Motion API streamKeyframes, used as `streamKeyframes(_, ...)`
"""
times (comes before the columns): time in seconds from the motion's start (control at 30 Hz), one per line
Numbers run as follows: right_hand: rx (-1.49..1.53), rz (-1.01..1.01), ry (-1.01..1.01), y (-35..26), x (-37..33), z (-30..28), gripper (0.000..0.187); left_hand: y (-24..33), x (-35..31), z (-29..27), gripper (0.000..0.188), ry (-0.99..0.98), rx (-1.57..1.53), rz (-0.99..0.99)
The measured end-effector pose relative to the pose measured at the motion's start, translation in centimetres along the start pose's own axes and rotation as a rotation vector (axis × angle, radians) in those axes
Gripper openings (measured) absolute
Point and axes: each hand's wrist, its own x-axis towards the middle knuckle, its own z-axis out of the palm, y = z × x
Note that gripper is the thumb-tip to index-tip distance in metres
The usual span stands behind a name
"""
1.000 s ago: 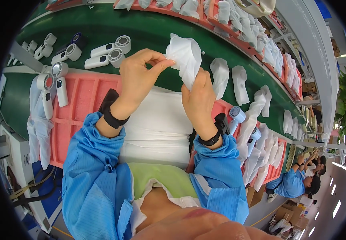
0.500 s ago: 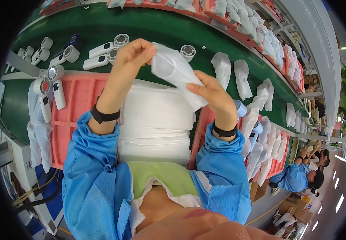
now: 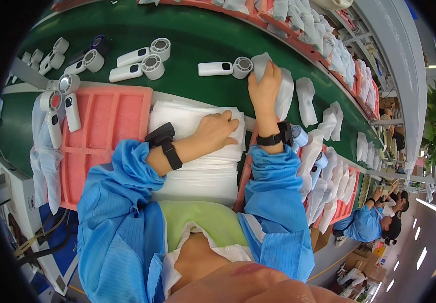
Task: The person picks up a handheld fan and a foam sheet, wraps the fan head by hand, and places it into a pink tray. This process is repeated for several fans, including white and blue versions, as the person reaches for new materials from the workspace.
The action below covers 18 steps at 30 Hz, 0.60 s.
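My right hand (image 3: 265, 88) is over the green belt, its fingers closed round the head end of a handheld fan in a thin white bag (image 3: 261, 60). Most of that fan is hidden under the hand. Right beside it lie another bagged fan (image 3: 285, 93) and, a little further right, a third (image 3: 306, 102). A bare white handheld fan (image 3: 215, 69) lies just to the left, its round head towards my fingers. My left hand (image 3: 217, 130) rests over the stack of white bags (image 3: 193, 177), fingers bent and a gap between thumb and forefinger, with nothing visible in it.
A pink compartment tray (image 3: 94, 154) stands left of the stack. Bare fans (image 3: 129, 72) lie on the green belt (image 3: 187, 30) at the left. Another pink tray (image 3: 350, 204) holds bagged fans at the right. Pink trays of bagged items line the far side. Co-workers (image 3: 367, 222) sit at the right.
My right hand has carried the bagged fan away to the right and down beside the other bagged ones. My left hand has let go of it and come down to the bag stack.
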Motion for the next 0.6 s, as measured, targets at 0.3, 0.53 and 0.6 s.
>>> streamKeyframes(0.3, 0.734, 0.616, -0.676, 4.1, 1.1, 3.6, 0.056, -1.6, 1.4, -0.2, 0.022, -0.003, -0.255, 0.045)
streamKeyframes(0.53, 0.898, 0.543, -0.359, 0.2, 1.8, -7.5, 0.058, -3.0, 2.9, -7.2, 0.013, -0.144, -0.758, -0.075)
streamKeyframes(0.6, 1.058, 0.440, -0.237, -0.2, 2.8, -12.3, 0.059, -3.6, 3.1, -8.7, 0.015, -0.118, -0.810, -0.128)
